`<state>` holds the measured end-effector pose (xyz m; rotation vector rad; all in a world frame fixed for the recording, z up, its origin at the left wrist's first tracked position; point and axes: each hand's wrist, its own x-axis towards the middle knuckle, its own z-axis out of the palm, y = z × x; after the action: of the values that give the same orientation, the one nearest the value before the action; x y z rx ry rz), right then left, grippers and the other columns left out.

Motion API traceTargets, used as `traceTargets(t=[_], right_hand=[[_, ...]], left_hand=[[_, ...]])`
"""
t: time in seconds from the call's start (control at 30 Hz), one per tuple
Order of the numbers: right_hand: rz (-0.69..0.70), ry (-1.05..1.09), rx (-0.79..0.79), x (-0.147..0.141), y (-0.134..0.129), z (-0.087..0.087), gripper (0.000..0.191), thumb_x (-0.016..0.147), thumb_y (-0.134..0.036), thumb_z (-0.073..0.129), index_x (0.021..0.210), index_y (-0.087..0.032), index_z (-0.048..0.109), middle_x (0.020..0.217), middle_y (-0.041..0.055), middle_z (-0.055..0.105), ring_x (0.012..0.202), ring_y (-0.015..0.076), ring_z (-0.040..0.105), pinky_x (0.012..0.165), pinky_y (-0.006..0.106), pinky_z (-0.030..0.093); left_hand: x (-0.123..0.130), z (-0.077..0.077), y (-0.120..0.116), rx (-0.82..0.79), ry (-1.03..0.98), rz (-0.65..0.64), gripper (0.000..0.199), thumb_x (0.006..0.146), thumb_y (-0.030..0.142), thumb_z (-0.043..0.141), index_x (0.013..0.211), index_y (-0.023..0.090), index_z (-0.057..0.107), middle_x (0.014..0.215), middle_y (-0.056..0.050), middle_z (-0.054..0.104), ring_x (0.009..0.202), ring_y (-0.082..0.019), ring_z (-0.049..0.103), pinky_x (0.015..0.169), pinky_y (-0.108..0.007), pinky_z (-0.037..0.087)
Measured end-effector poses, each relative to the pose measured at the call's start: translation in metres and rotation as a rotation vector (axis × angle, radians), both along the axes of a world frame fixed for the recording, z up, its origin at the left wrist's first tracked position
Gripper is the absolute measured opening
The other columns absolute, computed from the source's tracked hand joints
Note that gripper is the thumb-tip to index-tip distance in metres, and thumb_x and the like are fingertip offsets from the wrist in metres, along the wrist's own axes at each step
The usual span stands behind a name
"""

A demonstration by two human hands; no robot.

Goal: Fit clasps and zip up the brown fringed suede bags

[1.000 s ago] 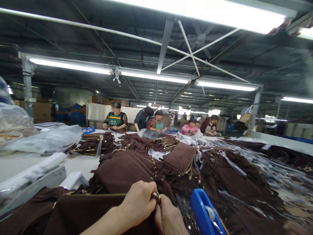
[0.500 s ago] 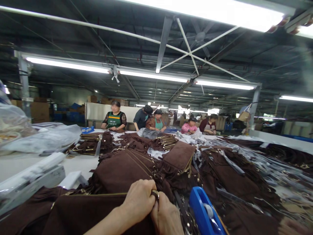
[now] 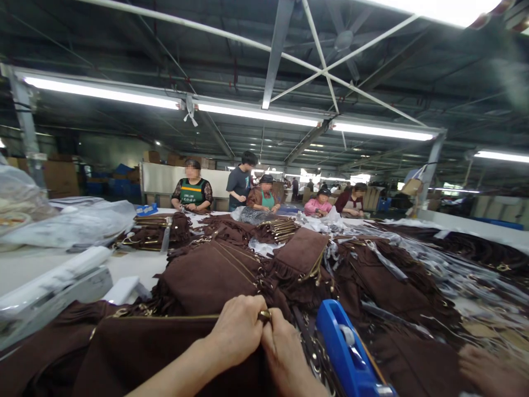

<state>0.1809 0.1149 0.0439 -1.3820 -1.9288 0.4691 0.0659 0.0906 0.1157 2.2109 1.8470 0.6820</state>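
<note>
A dark brown suede-like bag (image 3: pixel 165 355) with a gold zipper along its top edge stands in front of me. My left hand (image 3: pixel 242 325) is closed at the right end of that zipper. Pressed against it, my right hand (image 3: pixel 287 347) is closed too, its fingers bent at the same corner. Between the fingertips shows a small gold-coloured metal piece (image 3: pixel 264 316); its exact kind I cannot make out. My fingers hide the bag's corner. Just right of my right hand lie dark straps with metal hooks (image 3: pixel 314 350).
A blue tape dispenser (image 3: pixel 349 353) stands to the right, and another person's hand (image 3: pixel 491 366) is at the lower right edge. Brown fringed bags (image 3: pixel 209 270) are heaped ahead. White boxes (image 3: pixel 53 292) lie left. Several people work across the table.
The view has shifted slightly. Both hands stay closed at the bag's corner. The other person's hand at right has come further into view, and a person at the back has straightened up.
</note>
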Motion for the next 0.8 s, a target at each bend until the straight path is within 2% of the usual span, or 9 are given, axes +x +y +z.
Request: traceTargets(t=[0.13, 0.2, 0.27, 0.43, 0.6, 0.7, 0.8], right_hand=[[0.140, 0.096, -0.068, 0.005, -0.002, 0.002, 0.024, 0.086, -0.030, 0.024, 0.076, -0.021, 0.044, 0.070, 0.0055, 0.061, 0.065, 0.0184, 0.055, 0.057, 0.027, 0.030], [0.240, 0.166, -0.109, 0.009, -0.003, 0.003, 0.028, 0.087, -0.036, 0.022, 0.077, -0.020, 0.044, 0.074, 0.0052, 0.059, 0.068, 0.0175, 0.053, 0.060, 0.027, 0.033], [0.278, 0.197, -0.149, 0.012, -0.004, 0.003, 0.033, 0.087, -0.042, 0.022, 0.079, -0.020, 0.044, 0.076, 0.0047, 0.057, 0.069, 0.0170, 0.051, 0.062, 0.027, 0.034], [0.183, 0.133, -0.164, 0.013, -0.008, 0.002, 0.028, 0.083, -0.038, 0.019, 0.076, -0.021, 0.039, 0.073, 0.0068, 0.056, 0.068, 0.0199, 0.051, 0.060, 0.029, 0.030], [0.125, 0.106, -0.147, 0.008, -0.008, 0.003, 0.024, 0.081, -0.032, 0.021, 0.078, -0.020, 0.042, 0.073, 0.0103, 0.059, 0.069, 0.0239, 0.053, 0.060, 0.031, 0.026], [0.107, 0.107, -0.134, 0.008, -0.004, 0.003, 0.022, 0.080, -0.031, 0.023, 0.076, -0.020, 0.042, 0.071, 0.0103, 0.060, 0.065, 0.0228, 0.053, 0.058, 0.030, 0.025], [0.123, 0.132, -0.108, 0.012, 0.002, 0.001, 0.028, 0.082, -0.038, 0.024, 0.076, -0.020, 0.045, 0.071, 0.0081, 0.061, 0.065, 0.0206, 0.053, 0.057, 0.029, 0.029]], left_hand=[[-0.010, 0.002, 0.004, -0.034, -0.050, -0.046, 0.020, 0.069, 0.012, 0.047, 0.074, 0.019, 0.065, 0.075, -0.003, 0.068, 0.075, -0.019, 0.061, 0.068, -0.028, 0.040], [-0.016, 0.006, 0.008, -0.062, -0.086, -0.079, 0.019, 0.066, 0.013, 0.050, 0.073, 0.019, 0.067, 0.072, -0.001, 0.067, 0.074, -0.017, 0.060, 0.066, -0.025, 0.039], [-0.020, 0.009, 0.012, -0.087, -0.119, -0.102, 0.019, 0.063, 0.013, 0.052, 0.071, 0.019, 0.068, 0.068, 0.001, 0.065, 0.072, -0.015, 0.059, 0.064, -0.023, 0.038], [-0.017, 0.007, 0.012, -0.103, -0.158, -0.105, 0.018, 0.062, 0.013, 0.052, 0.069, 0.017, 0.067, 0.062, 0.001, 0.061, 0.066, -0.014, 0.055, 0.060, -0.022, 0.036], [-0.013, 0.005, 0.009, -0.096, -0.161, -0.082, 0.017, 0.065, 0.013, 0.052, 0.070, 0.016, 0.067, 0.063, 0.001, 0.061, 0.066, -0.015, 0.055, 0.060, -0.022, 0.036], [-0.012, 0.004, 0.010, -0.111, -0.148, -0.108, 0.016, 0.063, 0.010, 0.052, 0.068, 0.015, 0.066, 0.062, 0.001, 0.061, 0.065, -0.015, 0.055, 0.059, -0.022, 0.036], [-0.010, 0.003, 0.009, -0.122, -0.123, -0.148, 0.017, 0.062, 0.006, 0.052, 0.065, 0.016, 0.066, 0.061, 0.002, 0.062, 0.064, -0.015, 0.057, 0.058, -0.022, 0.035]])
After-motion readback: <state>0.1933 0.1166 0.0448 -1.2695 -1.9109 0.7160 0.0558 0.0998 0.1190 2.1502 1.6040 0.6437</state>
